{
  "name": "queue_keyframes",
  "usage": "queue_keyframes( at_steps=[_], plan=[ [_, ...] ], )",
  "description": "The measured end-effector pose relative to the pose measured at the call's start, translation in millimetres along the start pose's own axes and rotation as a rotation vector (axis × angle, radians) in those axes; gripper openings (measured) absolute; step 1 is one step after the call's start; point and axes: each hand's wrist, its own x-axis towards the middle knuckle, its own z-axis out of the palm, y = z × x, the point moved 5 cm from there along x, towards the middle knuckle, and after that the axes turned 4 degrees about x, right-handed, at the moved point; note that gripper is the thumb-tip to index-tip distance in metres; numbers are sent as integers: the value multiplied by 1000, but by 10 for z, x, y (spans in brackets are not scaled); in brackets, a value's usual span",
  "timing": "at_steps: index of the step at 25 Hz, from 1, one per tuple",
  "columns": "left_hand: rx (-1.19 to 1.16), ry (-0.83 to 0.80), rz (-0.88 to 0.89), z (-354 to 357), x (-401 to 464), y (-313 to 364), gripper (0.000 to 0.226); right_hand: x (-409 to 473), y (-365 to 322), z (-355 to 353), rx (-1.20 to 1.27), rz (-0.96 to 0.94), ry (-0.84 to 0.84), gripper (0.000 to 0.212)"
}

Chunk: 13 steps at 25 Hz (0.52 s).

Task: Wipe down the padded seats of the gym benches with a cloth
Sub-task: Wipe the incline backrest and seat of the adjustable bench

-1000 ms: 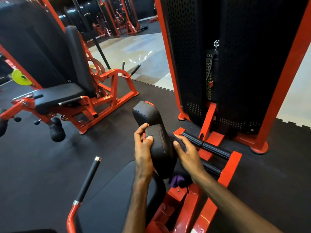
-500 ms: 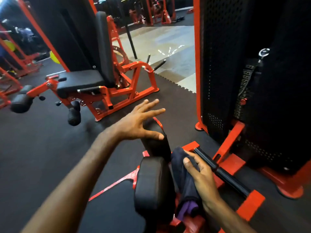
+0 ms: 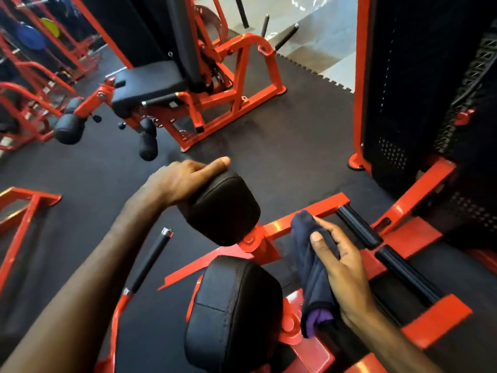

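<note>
Two black padded rests of a red machine stand right below me. My left hand (image 3: 185,181) grips the top left edge of the far pad (image 3: 223,208), thumb stretched along its upper rim. The near pad (image 3: 234,310) is untouched. My right hand (image 3: 338,262) holds a folded dark navy cloth (image 3: 312,270) with a purple lining showing at its lower end, to the right of both pads and above the red frame (image 3: 279,227). The cloth touches neither pad.
A leg machine with a black padded seat (image 3: 150,82) and backrest stands at the back left on black rubber flooring. A tall black weight stack housing (image 3: 419,90) with red uprights rises on the right. A black handle bar (image 3: 148,262) sticks up at the left.
My left hand, spread in the air half a second ago, has come down and taken hold of the far pad. The right hand with the cloth has stayed beside the pads. My view tilted down.
</note>
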Motion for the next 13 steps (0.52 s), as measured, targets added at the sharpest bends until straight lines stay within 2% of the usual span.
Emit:
queue_keyframes(
  at_steps=[3, 6, 7, 9, 11, 13],
  plan=[
    [-260, -117, -130, 75, -96, -233, 91, 202, -38, 185, 46, -19, -18, 31],
    [-580, -181, -227, 226, -267, -320, 70, 555, -29, 444, 85, -38, -66, 32],
    [-691, -129, -255, 299, -317, -341, 60, 638, 0, 542, 105, -38, -89, 33],
    [-921, 144, -279, 490, -453, -365, 40, 674, 92, 761, 129, -24, -157, 35],
    [-1198, 435, -169, 732, -667, -313, 37, 592, 200, 1029, 144, -13, -271, 37],
    [-1455, 569, -142, 917, -726, -262, 36, 670, 328, 1375, 37, 8, -407, 41]
  ],
)
